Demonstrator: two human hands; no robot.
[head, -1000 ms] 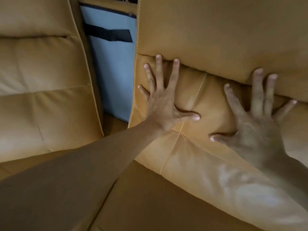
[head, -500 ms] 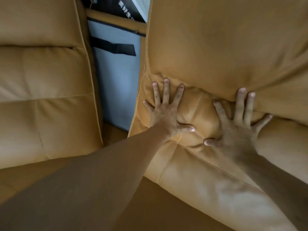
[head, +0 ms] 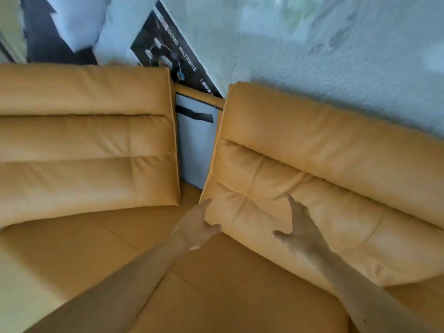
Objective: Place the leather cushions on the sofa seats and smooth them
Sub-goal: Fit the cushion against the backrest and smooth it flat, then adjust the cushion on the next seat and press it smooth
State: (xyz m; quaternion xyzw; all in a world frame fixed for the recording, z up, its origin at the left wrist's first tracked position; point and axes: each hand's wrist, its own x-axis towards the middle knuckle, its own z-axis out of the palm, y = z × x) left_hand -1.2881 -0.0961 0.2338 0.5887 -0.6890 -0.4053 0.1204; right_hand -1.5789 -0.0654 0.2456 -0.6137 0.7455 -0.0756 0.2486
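Two tan leather cushions lean upright against the sofa back. The left cushion stands straight. The right cushion stands tilted, its lower left corner near my hands. My left hand grips that lower left corner, thumb on the front face and fingers along the edge. My right hand lies flat and spread on the cushion's lower panel. Both rest above the tan sofa seat.
A grey fabric panel with a black strap shows in the gap between the two cushions. Behind the sofa are a white textured wall and a leaning black-and-white printed board.
The view has pulled back and up. My hands have slid down from the fold of the right cushion to its lower left corner, and my left hand now holds the corner edge.
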